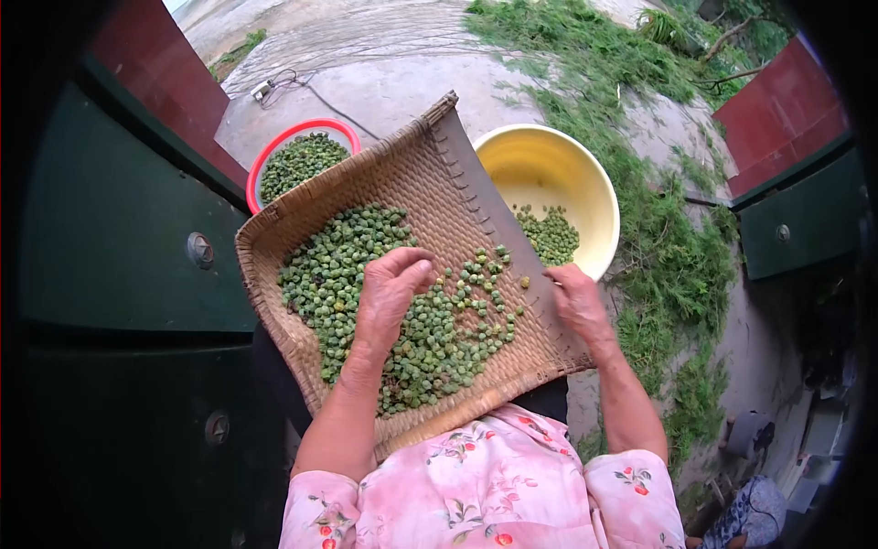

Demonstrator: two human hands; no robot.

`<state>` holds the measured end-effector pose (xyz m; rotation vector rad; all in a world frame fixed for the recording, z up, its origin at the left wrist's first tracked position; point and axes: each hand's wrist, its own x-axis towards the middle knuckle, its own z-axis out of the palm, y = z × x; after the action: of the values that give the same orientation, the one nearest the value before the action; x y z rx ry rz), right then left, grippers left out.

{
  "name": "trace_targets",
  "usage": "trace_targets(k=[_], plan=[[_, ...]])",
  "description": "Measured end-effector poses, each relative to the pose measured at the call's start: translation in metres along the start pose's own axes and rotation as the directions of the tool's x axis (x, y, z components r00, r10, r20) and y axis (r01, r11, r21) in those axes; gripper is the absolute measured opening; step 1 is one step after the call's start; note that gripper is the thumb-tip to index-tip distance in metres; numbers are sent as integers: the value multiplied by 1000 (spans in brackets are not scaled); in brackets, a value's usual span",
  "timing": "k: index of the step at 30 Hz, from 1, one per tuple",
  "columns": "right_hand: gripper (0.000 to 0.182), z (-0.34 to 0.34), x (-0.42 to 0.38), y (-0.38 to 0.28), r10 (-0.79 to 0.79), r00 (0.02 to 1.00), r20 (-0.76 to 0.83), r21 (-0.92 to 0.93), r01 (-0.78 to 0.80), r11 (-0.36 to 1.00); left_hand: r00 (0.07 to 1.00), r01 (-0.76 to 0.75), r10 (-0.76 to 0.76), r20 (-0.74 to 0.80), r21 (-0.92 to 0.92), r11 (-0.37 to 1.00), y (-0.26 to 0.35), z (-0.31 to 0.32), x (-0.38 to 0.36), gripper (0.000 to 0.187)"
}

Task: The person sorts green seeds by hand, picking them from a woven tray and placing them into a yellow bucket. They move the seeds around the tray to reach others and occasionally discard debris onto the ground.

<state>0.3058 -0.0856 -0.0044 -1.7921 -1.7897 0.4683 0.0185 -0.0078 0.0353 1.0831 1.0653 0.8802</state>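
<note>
A woven winnowing basket [530, 352] rests tilted across my lap, with a dark band stitched along its right edge. Small round green fruits [334, 265] are heaped on its left and lower parts, and looser ones lie scattered towards the middle. My left hand [393, 288] is above the heap, thumb and fingers pinched together; whatever they hold is hidden. At the dark edge, my right hand [578, 302] is closed with curled fingers near the yellow basin [594, 201]. I cannot make out what is in it. More green fruits [549, 236] lie in that basin.
A red-rimmed basin [302, 124] of green fruits stands behind the basket's left corner. Cut green branches [672, 247] cover the ground to the right. Dark green door panels [119, 229] flank me. A cable [329, 105] lies on the concrete. Another person [750, 512] is at lower right.
</note>
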Motion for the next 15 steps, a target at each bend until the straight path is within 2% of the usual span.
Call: trace_targets(k=[2, 5, 9, 12, 13, 15], plan=[[29, 21, 19, -21, 38, 997, 72, -41, -35, 999, 999, 4, -7, -49, -60, 998, 1, -3, 0, 15], [31, 53, 34, -23, -34, 999, 28, -270, 40, 962, 998, 11, -17, -64, -92, 996, 6, -5, 0, 16], [21, 62, 22, -34, -85, 996, 18, -102, 86, 991, 999, 0, -5, -50, -103, 995, 9, -7, 1, 16], [16, 44, 24, -40, 27, 990, 140, 186, -53, 981, 999, -20, 14, -51, -117, 993, 12, -10, 2, 16], [15, 51, 26, -27, -11, 1000, -25, 177, 15, 984, 998, -26, 20, -53, -122, 992, 13, -11, 3, 16], [16, 59, 36, -4, -11, 990, -139, 48, 18, 999, 998, -42, 35, -58, -129, 991, 14, -14, 4, 16]])
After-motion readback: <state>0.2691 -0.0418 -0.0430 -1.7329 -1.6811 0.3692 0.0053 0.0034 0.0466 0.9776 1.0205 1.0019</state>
